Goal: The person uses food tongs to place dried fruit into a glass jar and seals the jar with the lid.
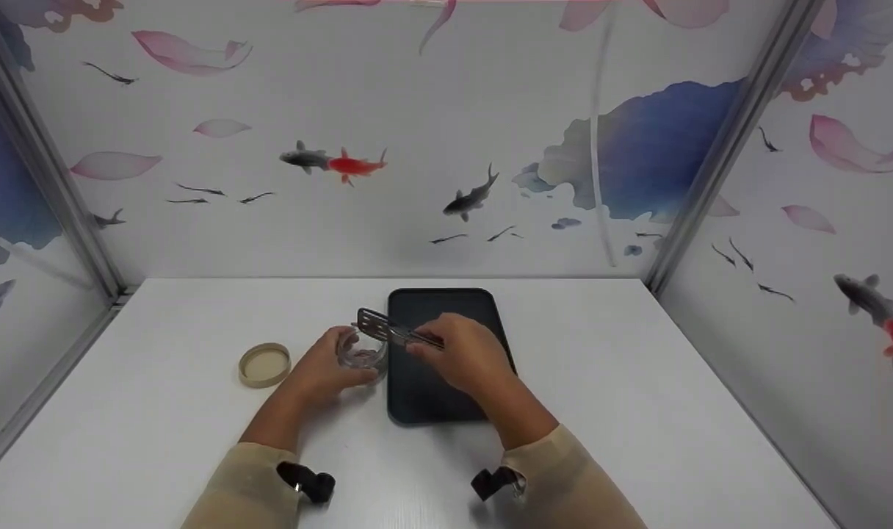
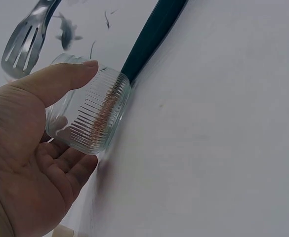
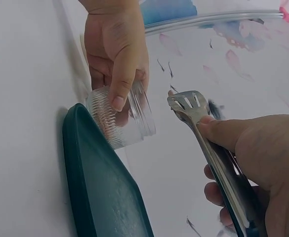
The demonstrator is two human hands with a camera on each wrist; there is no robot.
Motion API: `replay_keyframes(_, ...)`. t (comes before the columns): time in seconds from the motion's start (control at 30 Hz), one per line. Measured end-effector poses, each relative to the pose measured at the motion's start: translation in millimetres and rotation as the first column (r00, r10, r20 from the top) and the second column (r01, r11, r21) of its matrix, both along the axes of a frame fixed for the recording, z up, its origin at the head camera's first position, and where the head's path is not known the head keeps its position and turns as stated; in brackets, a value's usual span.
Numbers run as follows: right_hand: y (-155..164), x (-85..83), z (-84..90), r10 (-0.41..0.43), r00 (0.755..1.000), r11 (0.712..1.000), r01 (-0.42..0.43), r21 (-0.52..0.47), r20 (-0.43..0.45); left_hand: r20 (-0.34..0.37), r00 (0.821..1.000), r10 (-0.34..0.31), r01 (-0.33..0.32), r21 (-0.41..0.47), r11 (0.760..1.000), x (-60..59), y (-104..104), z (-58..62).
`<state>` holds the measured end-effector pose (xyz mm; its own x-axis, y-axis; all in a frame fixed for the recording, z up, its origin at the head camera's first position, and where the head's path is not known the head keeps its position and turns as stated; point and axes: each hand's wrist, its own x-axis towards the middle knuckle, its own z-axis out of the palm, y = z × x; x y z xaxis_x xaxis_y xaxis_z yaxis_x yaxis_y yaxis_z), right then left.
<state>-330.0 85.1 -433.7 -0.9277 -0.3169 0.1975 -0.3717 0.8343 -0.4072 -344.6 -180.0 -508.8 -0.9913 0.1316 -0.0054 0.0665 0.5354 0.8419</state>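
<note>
A small ribbed glass jar (image 1: 361, 355) (image 2: 92, 116) (image 3: 122, 118) stands on the white table just left of a dark tray (image 1: 424, 397) (image 3: 100, 192). My left hand (image 1: 322, 367) (image 2: 30, 148) (image 3: 115, 59) grips the jar round its side. Metal tongs (image 1: 388, 330) (image 3: 203, 133) (image 2: 25, 42) with slotted tips are pinched in my right hand (image 1: 465, 356) (image 3: 255, 168), their tips hovering just above the jar's open mouth. I cannot tell what is inside the jar.
A round beige lid (image 1: 264, 364) lies on the table left of the jar. Patterned walls with fish and petals close in the back and both sides. The white table (image 1: 637, 411) stretches out to the right of the tray.
</note>
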Motion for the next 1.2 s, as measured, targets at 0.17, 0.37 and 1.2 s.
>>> replay_keyframes(0.17, -0.8, 1.3, -0.7, 0.005, 1.000, 1.000, -0.005, 0.006, -0.017, 0.003, 1.000, -0.003, 0.003, -0.022, 1.000, -0.4, 0.0, 0.3)
replay_keyframes(0.37, -2.0, 1.6, -1.3, 0.000, 1.000, 1.000, 0.000, 0.008, -0.027, 0.001, 1.000, -0.009, 0.009, -0.024, 1.000, 0.2, -0.8, 1.2)
replay_keyframes(1.2, 1.8, -2.4, -5.7, -0.037, 0.999, 0.999, 0.037, -0.005, -0.011, 0.001, 1.000, 0.004, -0.004, -0.012, 1.000, 0.5, 1.2, 1.1)
